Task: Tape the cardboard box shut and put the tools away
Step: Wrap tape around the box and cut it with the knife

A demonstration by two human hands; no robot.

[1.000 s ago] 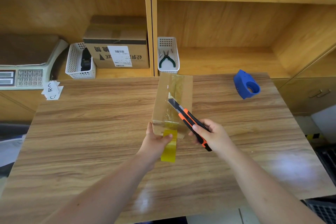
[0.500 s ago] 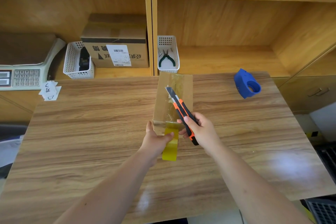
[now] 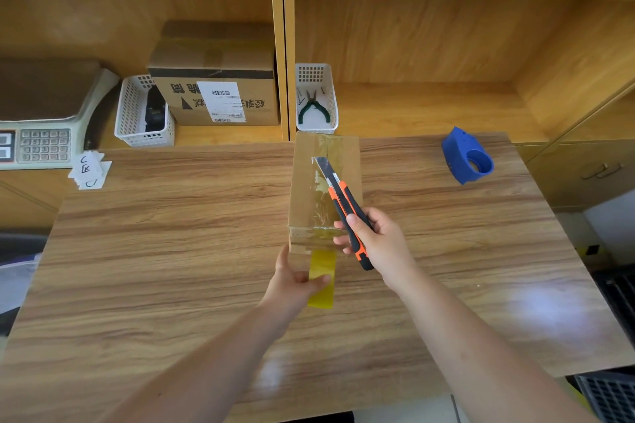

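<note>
Here, glossy tape [image 3: 318, 208] over cardboard box [image 3: 302, 182]

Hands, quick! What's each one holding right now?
Left hand pinches the yellow tape strip.
Right hand grips the orange utility knife.

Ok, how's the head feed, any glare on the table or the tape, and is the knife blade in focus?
Head view: two soft glare patches on the table, the bigger at right, neither near the work; clear tape on the cardboard box glints and wrinkles; the utility knife blade is sharp; wide-angle bowing bends the shelf lines; far corners are soft.
</note>
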